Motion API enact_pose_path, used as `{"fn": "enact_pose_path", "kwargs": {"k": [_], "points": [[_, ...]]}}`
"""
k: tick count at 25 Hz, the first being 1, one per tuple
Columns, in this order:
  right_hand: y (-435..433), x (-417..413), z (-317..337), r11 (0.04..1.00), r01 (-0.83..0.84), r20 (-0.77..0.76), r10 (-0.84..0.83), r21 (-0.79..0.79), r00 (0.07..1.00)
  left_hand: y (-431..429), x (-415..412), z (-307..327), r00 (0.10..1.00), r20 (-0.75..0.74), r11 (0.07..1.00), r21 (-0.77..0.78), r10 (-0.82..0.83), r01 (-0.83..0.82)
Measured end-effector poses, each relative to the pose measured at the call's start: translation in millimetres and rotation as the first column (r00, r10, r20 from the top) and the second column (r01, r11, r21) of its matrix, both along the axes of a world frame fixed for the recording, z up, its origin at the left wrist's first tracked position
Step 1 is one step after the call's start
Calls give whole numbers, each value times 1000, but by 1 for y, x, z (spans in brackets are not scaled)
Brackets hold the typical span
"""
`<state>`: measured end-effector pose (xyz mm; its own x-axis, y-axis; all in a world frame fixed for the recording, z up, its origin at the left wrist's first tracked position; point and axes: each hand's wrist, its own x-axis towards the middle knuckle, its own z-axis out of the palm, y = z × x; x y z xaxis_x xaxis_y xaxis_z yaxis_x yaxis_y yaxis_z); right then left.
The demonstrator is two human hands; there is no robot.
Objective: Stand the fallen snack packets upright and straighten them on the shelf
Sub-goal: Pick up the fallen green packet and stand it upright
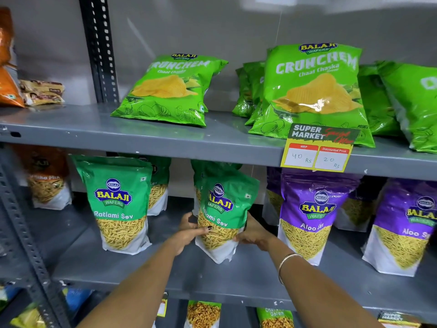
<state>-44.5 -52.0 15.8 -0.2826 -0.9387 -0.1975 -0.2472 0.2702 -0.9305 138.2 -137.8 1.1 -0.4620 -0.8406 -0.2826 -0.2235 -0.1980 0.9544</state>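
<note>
Both forearms reach in; left hand (189, 229) and right hand (251, 232) clamp the lower sides of the Ratlami Sev packet (222, 216), fingers curled round its edges. Pkt sits mid-shelf (132, 268), upright-ish but tilted and twisted w/ its base skewed. Two-sided grip looks meant for squaring it up. Neighbouring Ratlami Sev pouch (118, 204) stands straight.
</note>
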Motion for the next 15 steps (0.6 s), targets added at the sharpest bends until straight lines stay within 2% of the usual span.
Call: {"fn": "enact_pose_path", "kwargs": {"k": [2,4,6,8,11,13,15], "points": [[1,-4,-2,998,16,119,-9,-53,993,2,-4,-2,1000,12,1000,2,6,-6],[1,-4,-5,994,-26,260,53,-109,964,0,-6,-3,997,40,998,-31,58,-57],[-2,-3,-9,990,-15,307,57,-139,950,2,-8,-6,989,65,988,-84,133,-127],[-7,-2,-13,988,50,305,-3,-146,952,4,-10,-9,984,37,981,-93,176,-172],[-10,0,-10,981,61,310,-1,-186,951,7,-14,-13,974,50,971,-105,222,-216],[-9,-1,-5,981,23,282,32,-190,959,12,-13,-9,983,100,985,-88,156,-148],[-3,-5,1,996,-76,107,82,-56,991,12,0,-3,972,234,999,-51,2,10]]}}
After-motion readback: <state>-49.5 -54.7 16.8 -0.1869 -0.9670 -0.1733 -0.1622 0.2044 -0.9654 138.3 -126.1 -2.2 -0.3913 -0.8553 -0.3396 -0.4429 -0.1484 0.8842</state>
